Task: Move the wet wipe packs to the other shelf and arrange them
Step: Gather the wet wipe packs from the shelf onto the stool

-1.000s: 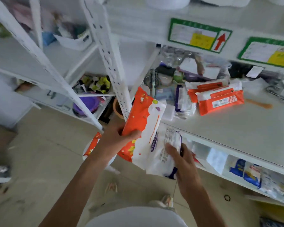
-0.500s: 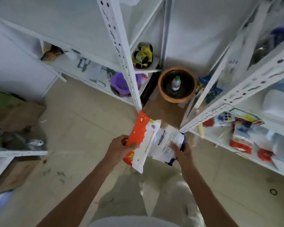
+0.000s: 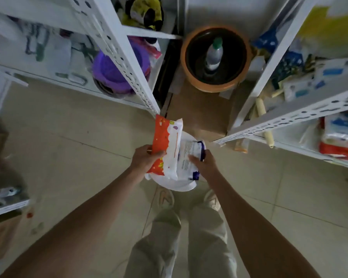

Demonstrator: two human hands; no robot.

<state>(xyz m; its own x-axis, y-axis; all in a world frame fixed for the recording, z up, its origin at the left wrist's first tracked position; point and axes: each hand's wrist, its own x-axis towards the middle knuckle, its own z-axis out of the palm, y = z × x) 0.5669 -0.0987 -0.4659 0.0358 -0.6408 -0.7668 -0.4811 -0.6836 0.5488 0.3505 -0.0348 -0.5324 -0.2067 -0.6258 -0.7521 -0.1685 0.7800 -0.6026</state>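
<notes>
My left hand grips an orange-and-white wet wipe pack by its left edge. Beside it, my right hand holds a white pack with purple trim by its right side. Both packs are held upright in front of me, touching each other, above a white round stool on the floor. More orange wipe packs lie on the lower shelf at the right.
White metal shelving stands at the left and the right. In the corner between them sits an orange-rimmed pot holding a bottle. A purple basin rests on the left lower shelf. My feet are just behind the stool.
My view has tilted downward, away from the right shelf top toward the floor. Both hands keep the same hold on the two packs, now lower and above the stool.
</notes>
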